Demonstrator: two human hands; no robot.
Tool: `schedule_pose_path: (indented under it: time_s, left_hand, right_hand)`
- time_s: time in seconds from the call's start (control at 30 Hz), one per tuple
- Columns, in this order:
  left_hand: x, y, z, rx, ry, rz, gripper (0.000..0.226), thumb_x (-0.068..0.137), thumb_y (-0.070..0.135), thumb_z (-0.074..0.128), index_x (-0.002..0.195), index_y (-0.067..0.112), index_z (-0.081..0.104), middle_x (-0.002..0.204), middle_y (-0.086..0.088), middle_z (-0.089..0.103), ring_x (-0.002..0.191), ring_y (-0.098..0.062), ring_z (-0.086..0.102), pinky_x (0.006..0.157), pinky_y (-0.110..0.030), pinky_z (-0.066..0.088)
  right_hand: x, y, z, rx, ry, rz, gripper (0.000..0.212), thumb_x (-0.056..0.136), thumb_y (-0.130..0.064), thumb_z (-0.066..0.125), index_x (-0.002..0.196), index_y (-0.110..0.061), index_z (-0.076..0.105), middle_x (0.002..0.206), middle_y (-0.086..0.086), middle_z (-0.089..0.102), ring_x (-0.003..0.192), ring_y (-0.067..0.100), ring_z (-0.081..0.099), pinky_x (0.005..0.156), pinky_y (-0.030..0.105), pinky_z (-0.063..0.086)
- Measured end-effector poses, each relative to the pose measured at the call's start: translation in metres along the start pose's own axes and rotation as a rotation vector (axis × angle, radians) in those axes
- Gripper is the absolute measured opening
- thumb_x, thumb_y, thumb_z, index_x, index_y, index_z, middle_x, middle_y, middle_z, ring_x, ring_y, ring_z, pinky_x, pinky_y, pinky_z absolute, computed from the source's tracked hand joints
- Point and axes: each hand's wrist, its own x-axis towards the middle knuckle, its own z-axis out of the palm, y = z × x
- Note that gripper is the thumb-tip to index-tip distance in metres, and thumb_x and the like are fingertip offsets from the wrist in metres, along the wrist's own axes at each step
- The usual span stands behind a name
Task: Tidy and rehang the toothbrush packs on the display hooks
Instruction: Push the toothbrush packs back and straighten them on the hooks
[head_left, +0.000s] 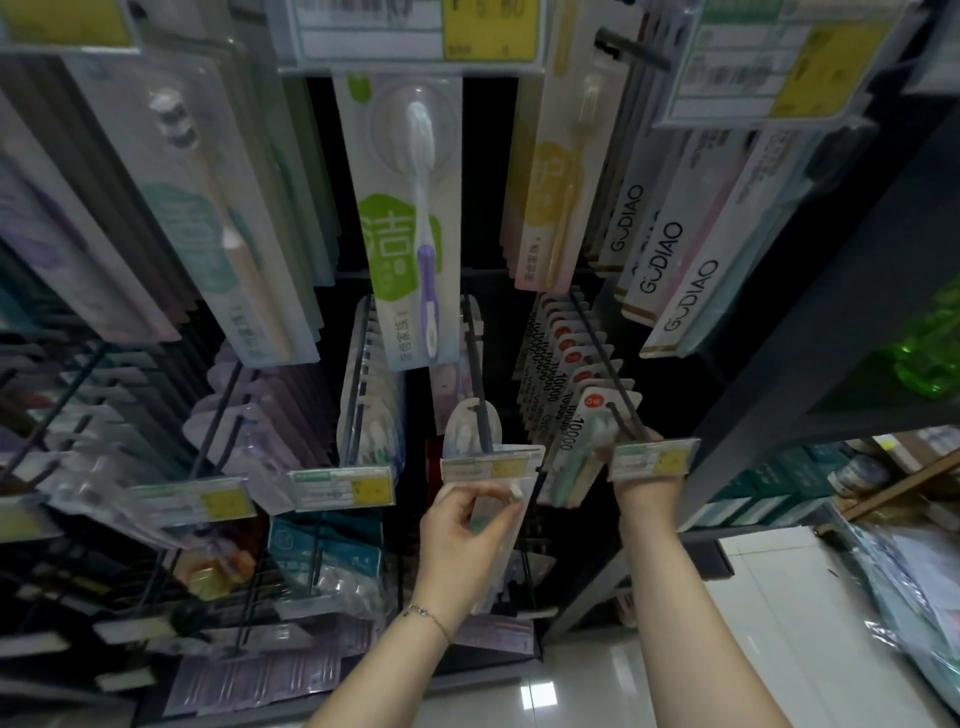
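Clear toothbrush pack (511, 551) hangs at near end of centre hook (480, 384), top edge tucked behind price tag (491, 465). Left hand (462, 530) grips pack, fingers curled round its left edge. Dark narrow gap to right, then row of "10000" packs (566, 374) on right hook (602, 353). Right hand (647, 491) reaches up behind right tag (652, 460) at front pack; grip hidden, cannot tell. Shelf upright (779, 389) just right of it. Green-label pack (410, 223) overhangs centre hook.
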Motion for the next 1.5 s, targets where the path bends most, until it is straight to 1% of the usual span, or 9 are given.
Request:
schedule_pose_path:
  time_s: [0.13, 0.27, 0.37, 0.47, 0.67, 0.87, 1.0, 1.17, 1.5]
  left_hand:
    - [0.004, -0.002, 0.001, -0.006, 0.0, 0.003, 0.022, 0.078, 0.012, 0.084, 0.082, 0.031, 0.074, 0.096, 0.008, 0.073, 0.103, -0.011, 0.069, 0.1, -0.037, 0.053]
    - [0.004, -0.008, 0.001, 0.018, -0.008, -0.011, 0.023, 0.078, 0.011, 0.084, 0.08, 0.029, 0.07, 0.092, 0.0, 0.07, 0.098, -0.015, 0.069, 0.098, -0.042, 0.054]
    - [0.003, -0.012, 0.001, 0.053, -0.014, -0.021, 0.023, 0.08, 0.013, 0.082, 0.079, 0.026, 0.063, 0.087, 0.0, 0.064, 0.092, -0.017, 0.066, 0.096, -0.045, 0.054]
    - [0.002, -0.015, 0.0, 0.076, 0.004, -0.037, 0.02, 0.082, 0.017, 0.081, 0.086, 0.018, 0.061, 0.087, -0.003, 0.061, 0.089, -0.018, 0.064, 0.093, -0.047, 0.054]
    - [-0.004, -0.013, -0.004, 0.086, 0.041, 0.007, 0.024, 0.085, 0.012, 0.077, 0.089, 0.024, 0.057, 0.08, 0.014, 0.055, 0.08, -0.012, 0.058, 0.081, -0.032, 0.052]
    - [-0.015, -0.011, -0.01, 0.059, 0.094, 0.022, 0.036, 0.084, 0.004, 0.076, 0.081, 0.018, 0.043, 0.073, 0.017, 0.043, 0.069, -0.004, 0.044, 0.07, -0.022, 0.042]
    - [-0.026, -0.012, -0.012, -0.004, 0.158, -0.035, 0.041, 0.081, 0.01, 0.082, 0.094, 0.026, 0.047, 0.093, -0.005, 0.058, 0.085, -0.019, 0.062, 0.083, -0.035, 0.054]
    - [-0.037, -0.008, -0.026, -0.065, 0.149, -0.111, 0.057, 0.08, 0.01, 0.083, 0.122, 0.022, 0.047, 0.116, 0.0, 0.065, 0.102, -0.005, 0.067, 0.089, -0.025, 0.056]
    - [-0.043, -0.032, -0.056, 0.322, 0.067, -0.182, 0.014, 0.09, 0.01, 0.071, 0.098, 0.021, 0.068, 0.095, 0.007, 0.072, 0.09, -0.004, 0.068, 0.087, -0.029, 0.058]
  right_hand:
    - [0.003, 0.01, -0.001, 0.13, 0.041, 0.066, 0.028, 0.107, -0.012, 0.032, 0.096, -0.02, 0.056, 0.096, 0.0, 0.059, 0.081, 0.011, 0.058, 0.07, 0.017, 0.051]
    - [0.002, 0.041, -0.009, -0.231, 0.043, 0.02, 0.018, 0.101, -0.007, 0.046, 0.109, -0.018, 0.057, 0.111, 0.009, 0.064, 0.103, 0.03, 0.061, 0.097, 0.046, 0.05]
    - [-0.018, 0.045, -0.012, -0.361, -0.056, 0.094, 0.009, 0.097, -0.015, 0.056, 0.101, -0.014, 0.065, 0.093, 0.009, 0.069, 0.067, 0.02, 0.06, 0.059, 0.028, 0.049]
    - [-0.026, 0.051, -0.013, -0.442, -0.277, 0.174, 0.017, 0.099, -0.02, 0.054, 0.098, -0.01, 0.067, 0.085, 0.016, 0.072, 0.047, 0.021, 0.052, 0.042, 0.023, 0.038]
    - [-0.04, 0.052, -0.008, -0.355, -0.614, 0.255, 0.025, 0.1, -0.01, 0.046, 0.101, -0.006, 0.07, 0.083, 0.018, 0.073, 0.059, 0.025, 0.065, 0.054, 0.029, 0.05]
    - [-0.05, 0.057, -0.009, -0.441, -0.744, 0.197, 0.013, 0.088, 0.003, 0.063, 0.091, -0.006, 0.072, 0.076, 0.015, 0.072, 0.071, 0.03, 0.069, 0.08, 0.049, 0.056]
    - [-0.052, 0.063, -0.011, -0.518, -0.784, 0.109, 0.014, 0.089, -0.005, 0.069, 0.081, -0.016, 0.073, 0.075, 0.01, 0.073, 0.068, 0.025, 0.069, 0.076, 0.045, 0.057]
    - [-0.055, 0.064, -0.006, -0.585, -0.8, 0.049, 0.007, 0.09, -0.008, 0.068, 0.087, -0.013, 0.073, 0.077, 0.008, 0.074, 0.067, 0.021, 0.069, 0.069, 0.035, 0.056]
    - [-0.08, 0.064, -0.002, -0.651, -0.826, -0.008, 0.006, 0.091, -0.012, 0.067, 0.086, -0.01, 0.07, 0.074, 0.005, 0.072, 0.064, 0.016, 0.07, 0.061, 0.026, 0.052]
